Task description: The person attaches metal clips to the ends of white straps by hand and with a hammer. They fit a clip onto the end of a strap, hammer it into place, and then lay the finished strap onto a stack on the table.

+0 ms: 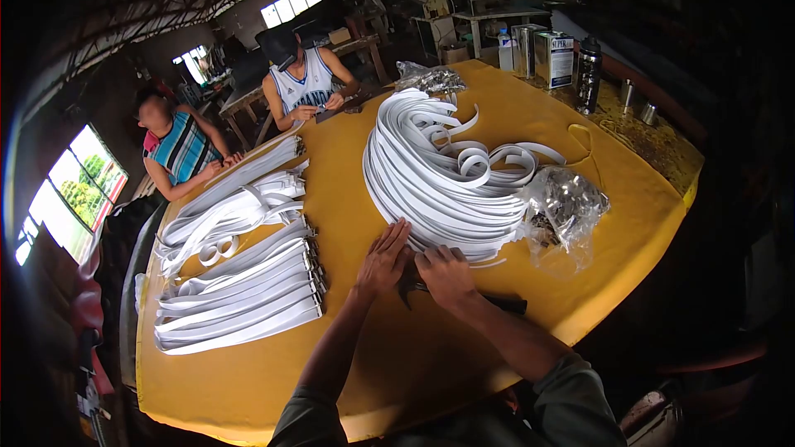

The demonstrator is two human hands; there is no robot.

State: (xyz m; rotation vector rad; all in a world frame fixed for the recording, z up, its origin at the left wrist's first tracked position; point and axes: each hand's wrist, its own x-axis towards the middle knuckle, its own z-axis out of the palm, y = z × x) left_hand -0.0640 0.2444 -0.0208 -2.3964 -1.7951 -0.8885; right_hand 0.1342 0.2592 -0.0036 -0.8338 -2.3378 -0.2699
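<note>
a yellow workshop desk (339,199) is bearing looped white straps (422,186), left hand (385,258) flat, right hand (445,275) curled, holds unclear.

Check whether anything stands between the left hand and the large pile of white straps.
Nothing visible does: the left hand is right at the near edge of the white straps. The clear plastic bag sits at the pile's right end, away from that hand.

- The person's left hand (385,257) lies palm down, fingers extended together toward the far side.
- The right hand (445,273), just beside it, is curled, knuckles up; its fingertips are hidden.
- The left forearm (333,346) runs from the near side, slanting far and right.
- The right forearm (515,334) slants far and left.
</note>
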